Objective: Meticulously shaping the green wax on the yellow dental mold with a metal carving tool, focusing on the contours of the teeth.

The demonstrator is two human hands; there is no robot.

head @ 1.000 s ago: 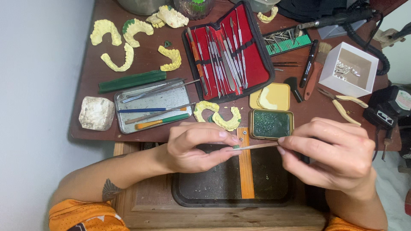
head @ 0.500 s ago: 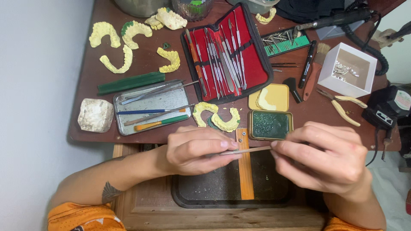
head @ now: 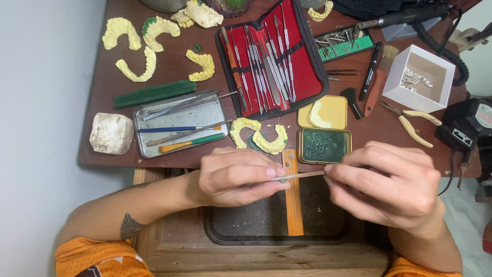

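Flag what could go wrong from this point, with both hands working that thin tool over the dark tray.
1. The thin metal tool is pinched only at its ends by the left hand and right hand; a slip could drop it into the dark tray below.
2. The yellow dental cast and open green tin sit at the table edge close to the knuckles, so a jerk might knock them off.

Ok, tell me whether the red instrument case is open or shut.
Open: the red instrument case lies spread flat, its metal tools exposed in loops.
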